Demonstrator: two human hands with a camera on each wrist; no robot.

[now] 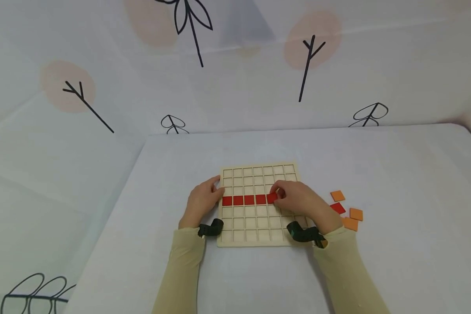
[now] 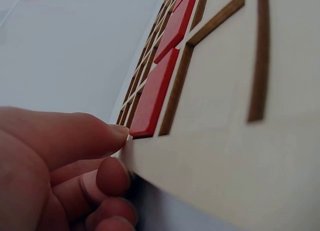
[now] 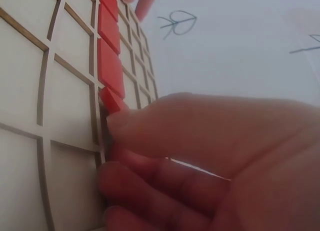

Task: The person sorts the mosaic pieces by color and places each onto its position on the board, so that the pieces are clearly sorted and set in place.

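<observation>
A pale wooden grid board (image 1: 255, 244) lies on the white-covered table. Along one middle row, several red square tiles (image 1: 238, 200) sit side by side in its cells. The left hand (image 1: 202, 201) grips the board's left edge, its thumb (image 2: 107, 136) beside the endmost red tile (image 2: 154, 98) and its other fingers curled at the rim. Over the same row, the right hand (image 1: 302, 200) pinches another red tile (image 3: 113, 100). That tile is tilted, with one edge at the cell beside the seated tiles; the thumb hides part of it.
Right of the board lie several loose orange tiles (image 1: 356, 213) and a red tile (image 1: 337, 208), partly behind the right wrist. Each wrist wears a dark camera mount (image 1: 304, 232). A white cloth (image 1: 243, 87) with tree drawings hangs behind the table.
</observation>
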